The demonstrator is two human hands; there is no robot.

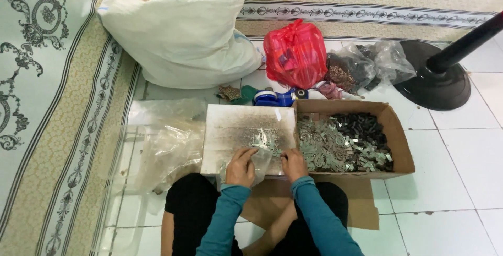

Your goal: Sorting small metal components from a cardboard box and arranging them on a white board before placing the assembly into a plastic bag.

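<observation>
Both hands, left hand (240, 166) and right hand (294, 164), pinch a thin, limp clear plastic bag (262, 160) at the white board's (236, 125) near edge; likely light, slippery, best gripped by its rim.

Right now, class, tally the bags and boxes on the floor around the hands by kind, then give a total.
White sack: 1
Red plastic bag: 1
Clear bags holding dark pieces: 1 cluster, exact number unclear
Clear empty bags at the left: a pile, counted as 1
Cardboard box of small pieces: 1
Total: 5
</observation>
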